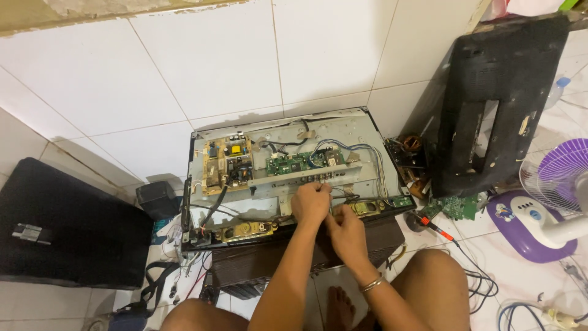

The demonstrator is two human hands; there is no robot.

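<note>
You sit on a white tiled floor [490,245] facing a white tiled wall [257,55], an opened flat-screen set [361,132] lying back-up across a dark ribbed cabinet [257,260] between your knees. To your left a large black panel [67,227] lies flat on the floor; to your right the set's black back cover [499,98] leans upright against the wall, well apart from your hands. A purple and white fan [551,196] stands at the far right, with loose cables [478,282] trailing over the tiles near it.

Inside the set, a tan power board [228,164] sits at the left and a green main board [297,163] at the centre, blue and white wires [367,153] running off its right side. A grey metal connector strip [288,179] crosses below both boards. A small black box [157,199] rests just beside the set's left edge, and a red-handled soldering iron [435,227] lies off its right corner beside loose green circuit pieces [456,207].

Your left hand [311,202] is curled closed at the strip's lower edge; what it pinches is hidden. Your right hand [346,232], a bracelet at the wrist, is just beside and below it with fingers folded in, and you cannot tell what it holds.
</note>
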